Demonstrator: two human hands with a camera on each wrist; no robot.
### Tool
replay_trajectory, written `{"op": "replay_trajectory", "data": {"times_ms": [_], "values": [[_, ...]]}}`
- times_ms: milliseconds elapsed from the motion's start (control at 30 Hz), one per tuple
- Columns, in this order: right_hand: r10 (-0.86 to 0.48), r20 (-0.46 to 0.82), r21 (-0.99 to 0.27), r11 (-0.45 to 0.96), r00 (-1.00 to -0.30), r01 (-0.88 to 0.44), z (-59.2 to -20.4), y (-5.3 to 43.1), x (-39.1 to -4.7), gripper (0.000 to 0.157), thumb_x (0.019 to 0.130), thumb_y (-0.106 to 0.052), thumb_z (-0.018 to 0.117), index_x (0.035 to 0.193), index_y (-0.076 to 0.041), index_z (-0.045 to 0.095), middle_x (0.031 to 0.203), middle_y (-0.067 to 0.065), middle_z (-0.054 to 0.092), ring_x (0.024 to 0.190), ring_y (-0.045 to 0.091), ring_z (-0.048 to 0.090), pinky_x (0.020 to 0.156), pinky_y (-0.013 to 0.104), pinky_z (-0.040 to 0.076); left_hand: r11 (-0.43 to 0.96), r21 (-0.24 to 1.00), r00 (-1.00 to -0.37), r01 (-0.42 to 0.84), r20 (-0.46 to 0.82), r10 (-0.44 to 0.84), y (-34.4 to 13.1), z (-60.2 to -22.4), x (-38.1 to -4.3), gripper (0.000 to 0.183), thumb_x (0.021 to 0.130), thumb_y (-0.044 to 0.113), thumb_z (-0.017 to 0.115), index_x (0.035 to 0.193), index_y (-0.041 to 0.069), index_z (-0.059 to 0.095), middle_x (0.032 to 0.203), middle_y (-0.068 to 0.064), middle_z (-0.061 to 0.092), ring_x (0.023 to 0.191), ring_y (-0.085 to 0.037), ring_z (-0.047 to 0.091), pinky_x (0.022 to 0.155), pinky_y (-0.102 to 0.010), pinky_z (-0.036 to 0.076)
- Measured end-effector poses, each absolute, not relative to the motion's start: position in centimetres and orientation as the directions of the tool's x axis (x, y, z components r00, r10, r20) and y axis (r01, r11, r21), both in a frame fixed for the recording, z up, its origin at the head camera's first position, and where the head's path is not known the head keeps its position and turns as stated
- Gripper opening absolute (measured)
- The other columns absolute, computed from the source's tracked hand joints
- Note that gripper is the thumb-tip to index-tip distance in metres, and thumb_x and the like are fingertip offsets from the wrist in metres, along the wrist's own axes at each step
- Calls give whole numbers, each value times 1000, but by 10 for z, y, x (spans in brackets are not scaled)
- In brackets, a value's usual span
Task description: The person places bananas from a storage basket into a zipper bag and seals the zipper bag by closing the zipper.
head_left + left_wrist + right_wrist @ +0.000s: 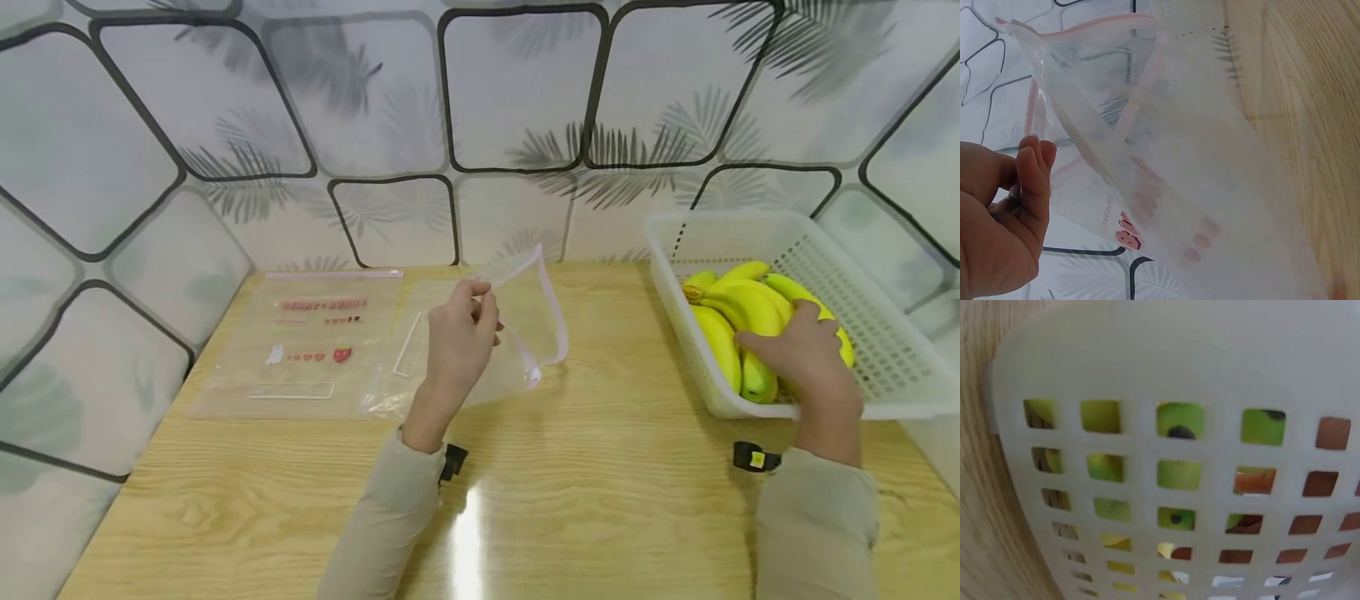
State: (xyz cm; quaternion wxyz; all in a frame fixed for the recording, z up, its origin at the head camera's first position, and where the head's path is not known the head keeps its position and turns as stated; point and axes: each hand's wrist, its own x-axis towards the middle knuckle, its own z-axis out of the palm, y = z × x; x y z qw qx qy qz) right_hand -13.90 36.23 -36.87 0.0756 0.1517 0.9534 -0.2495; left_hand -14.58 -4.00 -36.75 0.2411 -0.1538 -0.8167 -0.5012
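Note:
My left hand (461, 333) is at a clear zip-lock bag (528, 308) with a pink zip edge, whose mouth stands raised and spread apart. In the left wrist view, the curled fingers of the left hand (1007, 212) pinch at the side of the bag (1166, 125); the exact contact is partly hidden. At the right, my right hand (810, 358) grips yellow bananas (742, 308) with greenish ends, thumb on one side and fingers over the other. These bananas lie in a white plastic basket (678, 350). Through its holes, the right wrist view shows parts of the bananas (1179, 475).
A second clear zip-lock bag (232, 375), printed with pink lettering and hearts, lies flat at the left of the wooden table (585, 500). A patterned wall covering (517, 92) rises behind the table and along its sides.

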Motion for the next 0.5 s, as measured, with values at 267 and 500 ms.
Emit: {"op": "replay_trajectory", "data": {"times_ms": [267,500], "values": [[337,-208,-503,768,-918,396,-364,358,-142,114,89,-56,60,147,16,-6,136,51,4,100,56,35,78,68,43,466,726,-824,506,567,11,-42,-368,-147,16,98,-1,51,107,-9,62,64,-13,68,45,-18,63,40,-19,48],[362,-181,-572,717,-914,398,-363,359,-141,109,88,-51,62,152,4,-7,142,47,4,106,55,36,83,67,41,464,721,-819,514,574,14,-41,-367,-148,16,98,-1,51,107,-9,62,64,-13,68,45,-18,62,38,-20,46]]}}
